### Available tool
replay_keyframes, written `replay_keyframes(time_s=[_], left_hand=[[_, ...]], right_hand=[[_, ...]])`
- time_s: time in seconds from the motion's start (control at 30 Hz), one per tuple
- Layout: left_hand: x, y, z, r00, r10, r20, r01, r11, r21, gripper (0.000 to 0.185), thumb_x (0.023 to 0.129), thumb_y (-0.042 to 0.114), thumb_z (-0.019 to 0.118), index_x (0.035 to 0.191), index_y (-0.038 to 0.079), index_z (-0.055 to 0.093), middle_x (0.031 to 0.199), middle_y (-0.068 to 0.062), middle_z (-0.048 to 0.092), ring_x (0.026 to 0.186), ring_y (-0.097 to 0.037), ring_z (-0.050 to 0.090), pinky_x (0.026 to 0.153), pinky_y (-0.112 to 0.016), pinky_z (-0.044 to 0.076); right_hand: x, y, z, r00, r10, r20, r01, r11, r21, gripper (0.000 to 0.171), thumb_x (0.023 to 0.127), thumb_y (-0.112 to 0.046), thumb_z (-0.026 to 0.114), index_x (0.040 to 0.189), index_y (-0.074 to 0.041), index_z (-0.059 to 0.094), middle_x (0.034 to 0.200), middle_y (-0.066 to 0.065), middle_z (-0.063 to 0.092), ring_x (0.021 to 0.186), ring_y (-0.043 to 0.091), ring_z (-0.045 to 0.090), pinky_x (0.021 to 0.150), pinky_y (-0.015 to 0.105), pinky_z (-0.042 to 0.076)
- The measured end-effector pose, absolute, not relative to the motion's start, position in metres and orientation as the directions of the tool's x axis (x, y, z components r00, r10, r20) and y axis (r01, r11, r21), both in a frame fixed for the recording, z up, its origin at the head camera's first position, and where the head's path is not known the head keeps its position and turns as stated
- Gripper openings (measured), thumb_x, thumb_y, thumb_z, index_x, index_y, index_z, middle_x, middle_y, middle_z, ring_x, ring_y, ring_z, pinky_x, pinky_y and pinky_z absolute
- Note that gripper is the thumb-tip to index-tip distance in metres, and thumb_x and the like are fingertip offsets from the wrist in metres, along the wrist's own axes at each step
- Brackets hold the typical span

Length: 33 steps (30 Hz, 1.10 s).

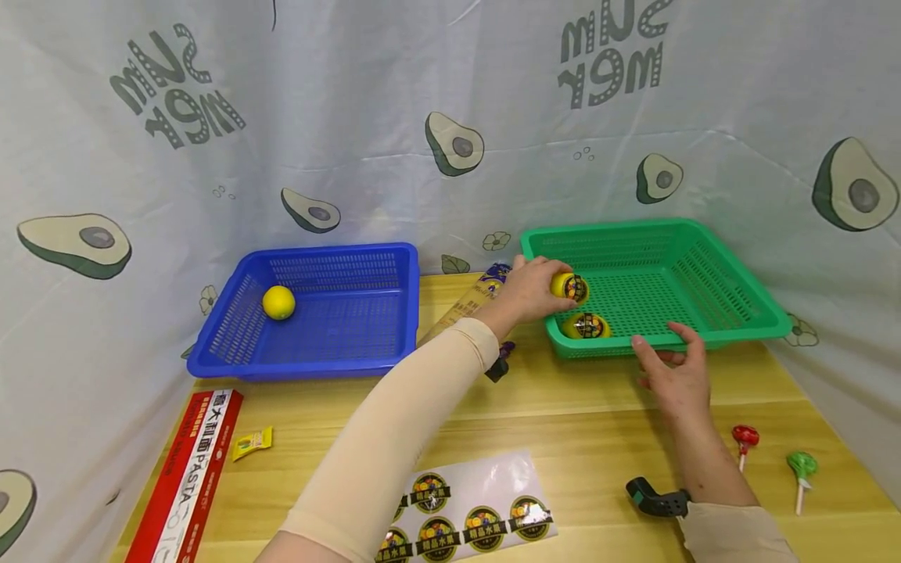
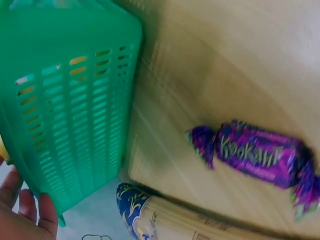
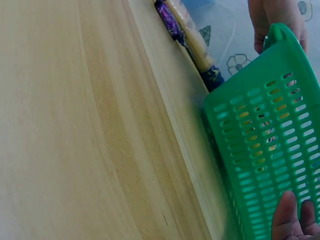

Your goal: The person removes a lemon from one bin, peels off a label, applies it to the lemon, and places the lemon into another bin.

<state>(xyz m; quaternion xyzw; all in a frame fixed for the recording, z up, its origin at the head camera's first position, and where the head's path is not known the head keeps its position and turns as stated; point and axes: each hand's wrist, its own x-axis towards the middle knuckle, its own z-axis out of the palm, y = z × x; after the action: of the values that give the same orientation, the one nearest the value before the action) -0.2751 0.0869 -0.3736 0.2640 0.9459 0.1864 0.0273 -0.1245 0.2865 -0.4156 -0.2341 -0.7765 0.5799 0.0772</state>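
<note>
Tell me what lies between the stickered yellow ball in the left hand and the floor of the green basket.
Nothing visible blocks it. The left hand holds the ball just inside the green basket by its left rim. Another stickered ball lies on the mesh right below it, near the front corner; the remaining floor is bare.

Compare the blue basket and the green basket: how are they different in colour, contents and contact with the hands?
The blue basket holds one plain yellow ball; the green basket holds a stickered yellow ball.

No hand touches the blue basket. The left hand holds another stickered ball over the green basket's left rim, and the right hand is at its front rim.

Both are rectangular slotted plastic baskets on the wooden table.
</note>
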Motion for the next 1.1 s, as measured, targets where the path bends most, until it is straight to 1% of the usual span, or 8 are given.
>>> replay_keyframes(time_s=[0.27, 0.43, 0.53, 0.57, 0.67, 0.8, 0.97, 1.1], left_hand=[[-0.263, 0.08, -0.382, -0.915, 0.403, 0.03, 0.381, 0.835, 0.398, 0.065, 0.091, 0.064, 0.065, 0.149, 0.039, 0.048, 0.151, 0.009, 0.049, 0.116, -0.016, 0.038, 0.092, -0.03, 0.038], [-0.238, 0.058, -0.385, -0.886, 0.458, 0.065, 0.426, 0.754, 0.5, 0.06, 0.097, 0.054, 0.064, 0.149, 0.029, 0.05, 0.151, 0.0, 0.048, 0.124, -0.021, 0.04, 0.102, -0.036, 0.04], [-0.216, 0.04, -0.389, -0.875, 0.477, 0.085, 0.437, 0.698, 0.568, 0.057, 0.097, 0.047, 0.066, 0.148, 0.025, 0.052, 0.151, -0.003, 0.049, 0.136, -0.026, 0.04, 0.116, -0.044, 0.037], [-0.208, 0.033, -0.39, -0.872, 0.481, 0.086, 0.436, 0.686, 0.583, 0.056, 0.097, 0.047, 0.067, 0.147, 0.025, 0.053, 0.15, -0.002, 0.05, 0.134, -0.025, 0.041, 0.116, -0.044, 0.038], [-0.186, 0.009, -0.396, -0.861, 0.5, 0.092, 0.438, 0.637, 0.634, 0.053, 0.097, 0.044, 0.067, 0.145, 0.024, 0.055, 0.149, -0.002, 0.052, 0.14, -0.027, 0.041, 0.124, -0.052, 0.028], [-0.163, -0.023, -0.4, -0.864, 0.488, 0.123, 0.429, 0.589, 0.685, 0.047, 0.098, 0.04, 0.067, 0.14, 0.023, 0.059, 0.144, -0.001, 0.058, 0.142, -0.028, 0.044, 0.125, -0.054, 0.025], [-0.138, -0.064, -0.391, -0.868, 0.434, 0.24, 0.462, 0.53, 0.711, 0.039, 0.097, 0.032, 0.07, 0.133, 0.018, 0.064, 0.134, 0.0, 0.065, 0.128, -0.026, 0.052, 0.107, -0.048, 0.045], [-0.122, -0.101, -0.378, -0.852, 0.387, 0.352, 0.517, 0.521, 0.679, 0.036, 0.094, 0.026, 0.073, 0.128, 0.016, 0.067, 0.128, -0.001, 0.068, 0.118, -0.026, 0.052, 0.097, -0.044, 0.046]], right_hand=[[-0.129, 0.284, -0.416, -0.873, 0.452, -0.181, 0.286, 0.176, -0.942, 0.071, 0.097, -0.037, 0.069, 0.155, -0.036, 0.029, 0.107, 0.001, 0.044, 0.075, -0.001, 0.059, 0.062, 0.019, 0.057], [-0.13, 0.284, -0.417, -0.874, 0.44, -0.207, 0.297, 0.146, -0.944, 0.073, 0.096, -0.036, 0.07, 0.156, -0.036, 0.028, 0.105, 0.0, 0.045, 0.073, -0.001, 0.059, 0.061, 0.019, 0.056], [-0.129, 0.284, -0.417, -0.88, 0.422, -0.216, 0.307, 0.158, -0.939, 0.076, 0.097, -0.038, 0.068, 0.159, -0.034, 0.024, 0.103, -0.001, 0.046, 0.072, -0.001, 0.059, 0.061, 0.019, 0.056], [-0.129, 0.284, -0.417, -0.882, 0.418, -0.217, 0.309, 0.165, -0.937, 0.078, 0.097, -0.038, 0.068, 0.16, -0.033, 0.022, 0.103, -0.001, 0.046, 0.071, 0.0, 0.06, 0.061, 0.019, 0.056], [-0.124, 0.277, -0.414, -0.886, 0.414, -0.209, 0.311, 0.196, -0.93, 0.081, 0.099, -0.039, 0.064, 0.163, -0.031, 0.015, 0.104, 0.0, 0.046, 0.069, 0.0, 0.06, 0.06, 0.02, 0.056], [-0.111, 0.251, -0.41, -0.899, 0.413, -0.146, 0.281, 0.287, -0.916, 0.084, 0.1, -0.037, 0.062, 0.164, -0.03, 0.008, 0.114, 0.008, 0.045, 0.065, 0.002, 0.059, 0.06, 0.022, 0.056], [-0.097, 0.201, -0.404, -0.965, 0.238, -0.107, 0.196, 0.393, -0.898, 0.079, 0.102, -0.035, 0.062, 0.164, -0.028, 0.013, 0.131, 0.022, 0.042, 0.081, 0.01, 0.061, 0.068, 0.028, 0.059], [-0.098, 0.161, -0.401, -0.989, 0.057, -0.139, 0.151, 0.404, -0.902, 0.071, 0.102, -0.032, 0.064, 0.16, -0.025, 0.026, 0.131, 0.024, 0.046, 0.091, 0.021, 0.061, 0.072, 0.032, 0.059]])
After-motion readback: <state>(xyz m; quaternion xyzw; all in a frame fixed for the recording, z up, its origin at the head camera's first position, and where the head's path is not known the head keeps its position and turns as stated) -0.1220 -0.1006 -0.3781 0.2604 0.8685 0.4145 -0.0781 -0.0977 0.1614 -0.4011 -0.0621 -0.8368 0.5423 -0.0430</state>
